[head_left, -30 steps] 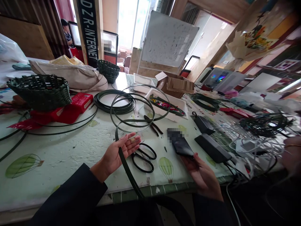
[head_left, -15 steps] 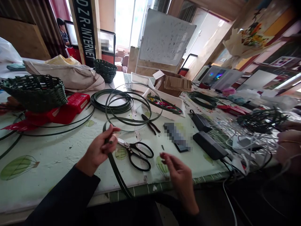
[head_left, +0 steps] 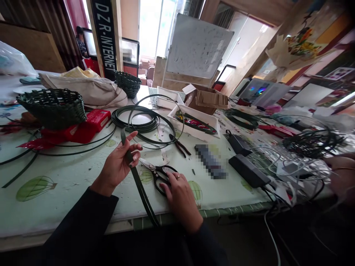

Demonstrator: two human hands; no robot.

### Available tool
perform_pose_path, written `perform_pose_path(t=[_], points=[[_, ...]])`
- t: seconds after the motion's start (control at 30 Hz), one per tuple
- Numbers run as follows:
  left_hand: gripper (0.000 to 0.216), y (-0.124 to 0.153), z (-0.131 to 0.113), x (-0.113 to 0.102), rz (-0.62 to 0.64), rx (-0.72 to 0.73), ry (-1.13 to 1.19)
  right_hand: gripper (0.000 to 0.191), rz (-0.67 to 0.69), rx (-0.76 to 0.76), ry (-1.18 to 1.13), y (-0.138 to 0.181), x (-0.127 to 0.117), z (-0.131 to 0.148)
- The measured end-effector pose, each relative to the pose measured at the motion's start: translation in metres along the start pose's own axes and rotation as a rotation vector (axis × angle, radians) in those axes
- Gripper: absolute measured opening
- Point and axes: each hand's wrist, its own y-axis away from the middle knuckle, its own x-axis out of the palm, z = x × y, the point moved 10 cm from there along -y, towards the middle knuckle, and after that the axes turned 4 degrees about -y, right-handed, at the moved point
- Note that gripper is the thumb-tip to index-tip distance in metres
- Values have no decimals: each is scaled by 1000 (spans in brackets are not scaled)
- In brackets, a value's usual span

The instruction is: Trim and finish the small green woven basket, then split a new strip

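Note:
My left hand [head_left: 118, 166] pinches a dark green flat strip [head_left: 140, 186] that runs from a springy coil [head_left: 155, 122] on the table down over the front edge. My right hand [head_left: 180, 194] lies over the black handles of a pair of scissors [head_left: 155, 170], fingers curled onto the loops. The scissors' blades point left toward my left hand. A second small pair of black pliers [head_left: 180, 145] lies just behind.
A woven green basket [head_left: 52, 107] stands on red packets at the left, a smaller one [head_left: 128, 83] behind. White trays [head_left: 194, 116], a cardboard box [head_left: 206, 99], a phone [head_left: 211, 161], black chargers [head_left: 248, 170] and cables crowd the right. Another person's hand [head_left: 340, 173] shows at the right edge.
My right hand left the phone and came down onto the scissors' handles. My left hand closed from an open palm onto the green strip.

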Motion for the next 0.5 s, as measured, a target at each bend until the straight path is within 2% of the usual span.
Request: perform_pose_path(t=[0.1, 0.2, 0.33, 0.43, 0.5], points=[[38, 1, 2, 1, 28, -7, -92, 28, 89, 53, 32, -11, 8, -6], [34, 0, 3, 4, 70, -7, -109, 21, 179, 25, 48, -16, 10, -8], [29, 1, 1, 2, 54, 17, -112, 21, 237, 100, 21, -9, -10, -28], [27, 1, 0, 1, 31, 28, -122, 30, 212, 239, -158, 10, -33, -50], [26, 1, 0, 2, 34, 33, -124, 38, 194, 363, -417, 31, -38, -59]])
